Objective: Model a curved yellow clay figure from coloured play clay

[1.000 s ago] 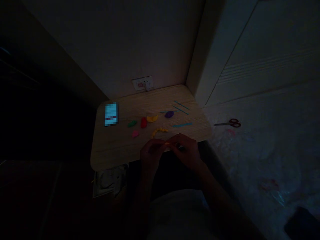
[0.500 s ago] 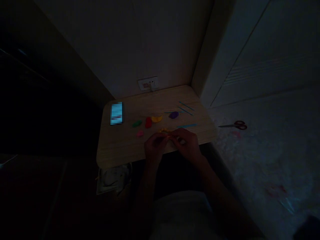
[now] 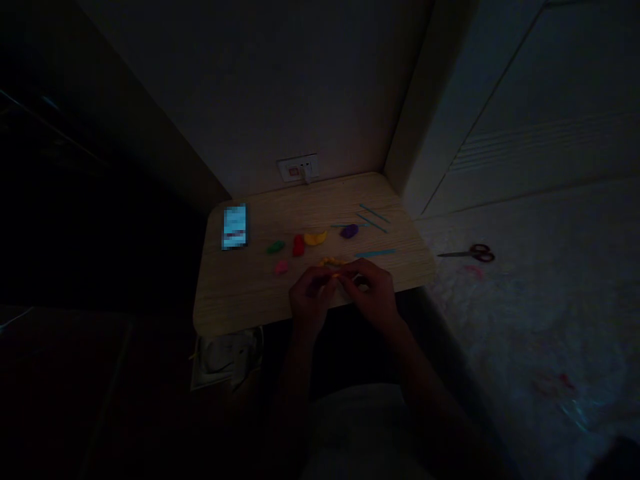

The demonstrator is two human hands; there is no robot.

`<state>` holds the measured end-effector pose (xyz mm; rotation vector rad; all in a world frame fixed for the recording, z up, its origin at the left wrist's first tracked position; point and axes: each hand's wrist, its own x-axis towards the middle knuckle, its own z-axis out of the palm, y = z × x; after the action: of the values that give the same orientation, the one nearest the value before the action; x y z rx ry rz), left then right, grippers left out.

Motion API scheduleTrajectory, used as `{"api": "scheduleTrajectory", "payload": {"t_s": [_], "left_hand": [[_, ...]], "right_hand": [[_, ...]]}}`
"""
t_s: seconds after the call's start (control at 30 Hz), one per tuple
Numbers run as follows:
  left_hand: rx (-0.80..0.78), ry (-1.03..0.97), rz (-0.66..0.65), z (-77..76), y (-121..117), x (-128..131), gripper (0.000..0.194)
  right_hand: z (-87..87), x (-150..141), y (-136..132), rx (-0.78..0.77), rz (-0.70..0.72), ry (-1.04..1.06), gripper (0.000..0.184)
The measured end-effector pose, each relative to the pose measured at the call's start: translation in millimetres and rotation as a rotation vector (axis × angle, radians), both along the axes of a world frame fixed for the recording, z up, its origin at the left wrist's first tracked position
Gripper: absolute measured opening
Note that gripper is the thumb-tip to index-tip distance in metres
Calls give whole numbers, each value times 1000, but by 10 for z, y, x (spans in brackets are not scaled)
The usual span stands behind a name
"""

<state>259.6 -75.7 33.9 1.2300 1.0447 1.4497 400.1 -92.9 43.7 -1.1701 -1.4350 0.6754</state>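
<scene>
Over the front edge of the small wooden table (image 3: 235, 293), my left hand (image 3: 309, 300) and my right hand (image 3: 374, 288) meet, fingertips pinched together on a small orange piece of modelling clay (image 3: 336, 275). Fingers cover most of that piece. Just beyond them lies a row of small yellow-orange clay lumps (image 3: 332, 261). Farther back are a yellow clay piece (image 3: 315, 238), a red one (image 3: 299, 245) and a purple one (image 3: 349, 231). Green clay (image 3: 275, 247) and pink clay (image 3: 281, 267) rest to the left of my hands.
A lit phone (image 3: 235, 227) lies at the table's left. Thin blue sticks (image 3: 373, 223) and a flat blue strip (image 3: 375, 253) are on the right side. Scissors (image 3: 480, 253) lie on the pale surface beyond the right edge. A wall socket (image 3: 299, 168) holds a plug behind the table.
Both hands keep pinching the orange clay, with only slight finger movement; more of the piece shows between the fingertips. The whole view has shifted slightly.
</scene>
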Motion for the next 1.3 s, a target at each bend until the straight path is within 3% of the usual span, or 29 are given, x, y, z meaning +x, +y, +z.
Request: {"api": "scheduleTrajectory", "payload": {"t_s": [0.37,0.63,0.77,0.93,1.17,1.3], "left_hand": [[183,107,45,36,-27,-41,10],[164,53,58,127,-85,-35,8],[189,75,52,155,-87,-44,6],[185,66,39,156,-93,-49,5],[134,65,46,161,-105,-47,9],[128,22,79,124,-94,-70,20]], "right_hand": [[32,-46,-24,129,7,-94,4],[28,-78,-36,-35,-28,218,9],[5,-77,-29,-68,-20,279,5],[7,-67,-29,10,-12,213,11],[68,-24,-34,118,9,15,5],[77,-12,-36,128,-6,17,7]]}}
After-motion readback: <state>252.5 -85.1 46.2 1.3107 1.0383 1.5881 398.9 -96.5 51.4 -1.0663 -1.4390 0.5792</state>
